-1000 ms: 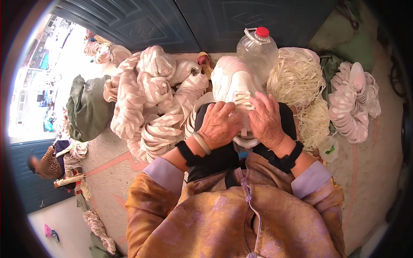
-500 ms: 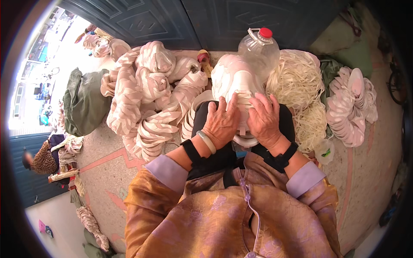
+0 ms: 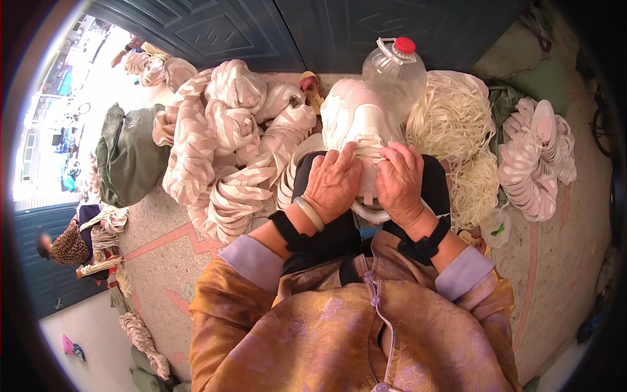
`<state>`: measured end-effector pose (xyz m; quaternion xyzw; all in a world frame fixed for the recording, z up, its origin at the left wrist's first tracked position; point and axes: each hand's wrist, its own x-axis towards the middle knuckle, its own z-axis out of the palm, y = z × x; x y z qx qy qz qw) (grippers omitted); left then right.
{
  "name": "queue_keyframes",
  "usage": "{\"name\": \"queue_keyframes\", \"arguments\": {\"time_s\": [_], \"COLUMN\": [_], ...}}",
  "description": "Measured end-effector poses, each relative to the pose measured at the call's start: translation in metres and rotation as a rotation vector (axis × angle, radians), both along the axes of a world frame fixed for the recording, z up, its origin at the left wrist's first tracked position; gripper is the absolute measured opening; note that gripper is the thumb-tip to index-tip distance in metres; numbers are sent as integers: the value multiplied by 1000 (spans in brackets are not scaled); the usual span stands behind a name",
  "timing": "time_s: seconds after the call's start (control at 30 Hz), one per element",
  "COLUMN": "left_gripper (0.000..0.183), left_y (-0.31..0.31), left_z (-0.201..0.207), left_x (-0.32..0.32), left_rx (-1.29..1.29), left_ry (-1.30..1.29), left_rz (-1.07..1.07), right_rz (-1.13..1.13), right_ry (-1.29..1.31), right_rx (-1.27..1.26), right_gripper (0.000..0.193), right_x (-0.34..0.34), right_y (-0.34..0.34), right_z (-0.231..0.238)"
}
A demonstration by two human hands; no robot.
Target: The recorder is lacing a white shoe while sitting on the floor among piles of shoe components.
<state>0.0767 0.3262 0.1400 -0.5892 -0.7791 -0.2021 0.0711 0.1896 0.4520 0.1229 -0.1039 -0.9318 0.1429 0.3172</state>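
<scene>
A white shoe upper (image 3: 356,108) lies across my knees, with a pale shoelace (image 3: 372,147) across its opening. My left hand (image 3: 335,181) is at the left edge of that opening, fingers bent and fingertips pinched at the lace. Opposite it, my right hand (image 3: 400,181) has its fingers curled and pressed together on the lace at the right edge. The fingertips partly hide the lace and the eyelets. Just right of the upper, a large heap of loose cream laces (image 3: 450,117) spills down to the floor.
Bundles of stacked white uppers (image 3: 225,140) are piled at left. More uppers (image 3: 535,160) lie at far right. A clear plastic jug (image 3: 395,75) with a red cap stands behind my knees. A dark green bag (image 3: 127,157) sits left. Another person (image 3: 68,238) is at far left.
My right fingers have drawn in closer together at the lace. My left hand has shifted slightly left and down, its fingers more bent.
</scene>
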Motion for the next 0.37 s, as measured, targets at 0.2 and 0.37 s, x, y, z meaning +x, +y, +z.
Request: {"name": "queue_keyframes", "arguments": {"time_s": [0.2, 0.37], "left_gripper": [12, 12], "left_y": [3, 3], "left_z": [11, 10], "left_x": [0, 0], "left_rx": [-74, -149], "left_ry": [-23, -36], "left_rz": [6, 54], "right_rz": [-7, 8], "right_ry": [-26, -23], "right_rx": [155, 160], "right_gripper": [10, 12], "right_x": [1, 1], "right_y": [1, 1], "right_z": [3, 1]}}
